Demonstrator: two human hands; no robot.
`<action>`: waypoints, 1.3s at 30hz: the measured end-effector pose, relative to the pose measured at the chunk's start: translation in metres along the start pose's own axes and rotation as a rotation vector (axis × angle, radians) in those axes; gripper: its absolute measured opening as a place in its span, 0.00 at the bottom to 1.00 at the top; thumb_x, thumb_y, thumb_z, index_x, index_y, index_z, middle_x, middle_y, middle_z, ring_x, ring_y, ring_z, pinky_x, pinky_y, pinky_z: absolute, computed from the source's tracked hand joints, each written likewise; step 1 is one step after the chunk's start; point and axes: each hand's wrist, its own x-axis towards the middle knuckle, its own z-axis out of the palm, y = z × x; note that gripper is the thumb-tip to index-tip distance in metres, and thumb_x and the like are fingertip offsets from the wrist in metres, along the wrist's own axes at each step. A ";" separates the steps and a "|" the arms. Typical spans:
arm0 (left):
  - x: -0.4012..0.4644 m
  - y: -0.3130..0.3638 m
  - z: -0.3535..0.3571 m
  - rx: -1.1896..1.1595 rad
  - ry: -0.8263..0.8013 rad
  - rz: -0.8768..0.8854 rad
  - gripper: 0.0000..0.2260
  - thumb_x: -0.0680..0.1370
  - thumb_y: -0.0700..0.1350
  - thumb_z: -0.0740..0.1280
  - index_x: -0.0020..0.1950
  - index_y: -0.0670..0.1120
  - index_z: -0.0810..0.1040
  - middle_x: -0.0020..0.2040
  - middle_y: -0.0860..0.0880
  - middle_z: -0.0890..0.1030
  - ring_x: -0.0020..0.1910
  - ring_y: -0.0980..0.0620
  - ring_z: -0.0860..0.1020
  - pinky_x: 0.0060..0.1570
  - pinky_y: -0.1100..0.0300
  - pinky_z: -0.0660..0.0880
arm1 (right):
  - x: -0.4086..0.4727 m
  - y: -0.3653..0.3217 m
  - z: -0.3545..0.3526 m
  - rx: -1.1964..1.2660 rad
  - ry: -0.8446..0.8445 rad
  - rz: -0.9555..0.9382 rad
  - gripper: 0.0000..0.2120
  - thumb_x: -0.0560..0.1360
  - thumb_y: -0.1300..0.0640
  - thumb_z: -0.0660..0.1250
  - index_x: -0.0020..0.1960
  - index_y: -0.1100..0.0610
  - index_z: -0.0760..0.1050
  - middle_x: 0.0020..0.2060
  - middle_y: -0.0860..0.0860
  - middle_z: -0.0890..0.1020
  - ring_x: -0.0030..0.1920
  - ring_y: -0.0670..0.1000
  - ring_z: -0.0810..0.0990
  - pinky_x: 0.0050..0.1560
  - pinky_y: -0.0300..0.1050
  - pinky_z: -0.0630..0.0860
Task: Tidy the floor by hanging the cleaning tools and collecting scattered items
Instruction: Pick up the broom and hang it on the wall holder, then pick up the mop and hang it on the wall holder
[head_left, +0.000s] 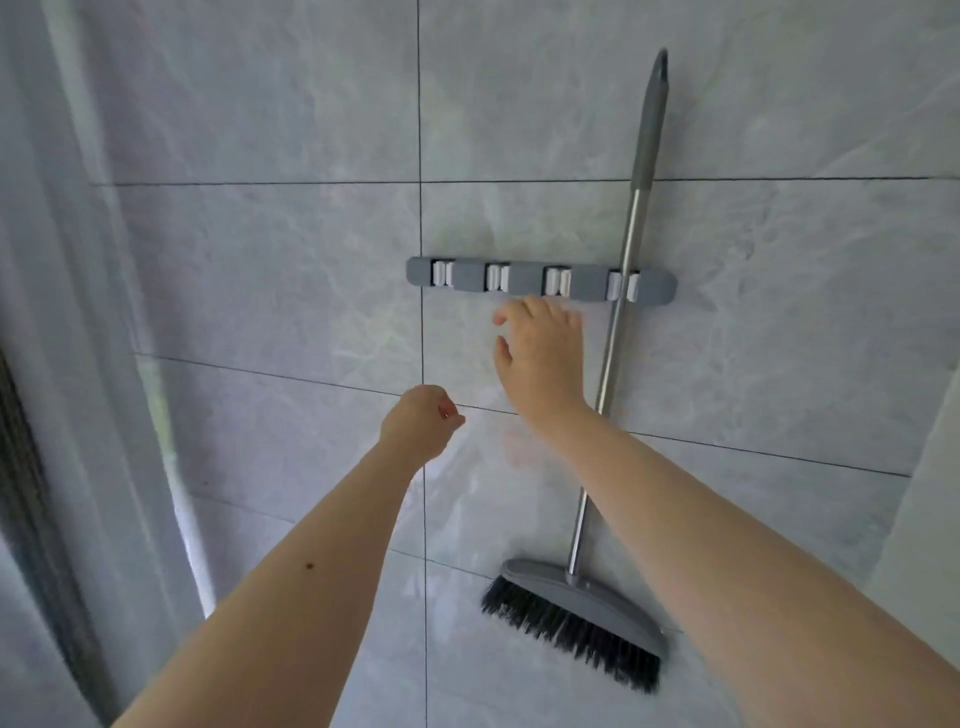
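The broom (613, 332) is up on the wall: its steel handle sits in the rightmost clip of the grey wall-mounted holder rail (524, 278), with the grey grip rising above the rail and the dark bristle head hanging low against the tiles. The right hand (540, 358) is just left of the handle and just below the rail, fingers spread and relaxed, gripping nothing and apart from the shaft. The left hand (421, 421) hangs lower and further left, fingers curled into a loose fist with nothing visible inside it. So the hanging step looks done for this tool, and both hands read as free. Three clips on the rail stand vacant to the left of the broom, room for more tools. A pale curtain (78, 312) hangs along the left edge. No other cleaning tool and no scattered item shows here; the floor itself is out of view. The next move, I'd judge, calls for turning away from the wall and looking down to find whatever needs picking up
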 end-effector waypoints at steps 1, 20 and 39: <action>-0.005 -0.011 -0.004 0.017 0.005 -0.018 0.03 0.75 0.45 0.67 0.43 0.46 0.76 0.49 0.45 0.83 0.47 0.44 0.83 0.50 0.49 0.80 | -0.004 -0.009 0.006 0.042 -0.058 -0.026 0.10 0.73 0.62 0.63 0.53 0.54 0.76 0.50 0.48 0.80 0.53 0.51 0.76 0.51 0.43 0.61; -0.252 -0.150 -0.154 0.307 0.412 -0.604 0.08 0.75 0.41 0.65 0.49 0.40 0.81 0.50 0.40 0.84 0.47 0.41 0.83 0.50 0.50 0.80 | -0.111 -0.237 0.040 0.599 -0.807 -0.436 0.08 0.74 0.60 0.63 0.52 0.57 0.76 0.50 0.54 0.81 0.52 0.58 0.79 0.50 0.46 0.74; -0.625 -0.128 -0.202 0.363 0.683 -1.317 0.07 0.76 0.40 0.64 0.48 0.37 0.80 0.48 0.38 0.83 0.45 0.41 0.83 0.49 0.50 0.80 | -0.304 -0.464 -0.146 1.063 -1.128 -1.059 0.12 0.73 0.58 0.64 0.56 0.53 0.77 0.55 0.52 0.81 0.56 0.55 0.79 0.53 0.44 0.73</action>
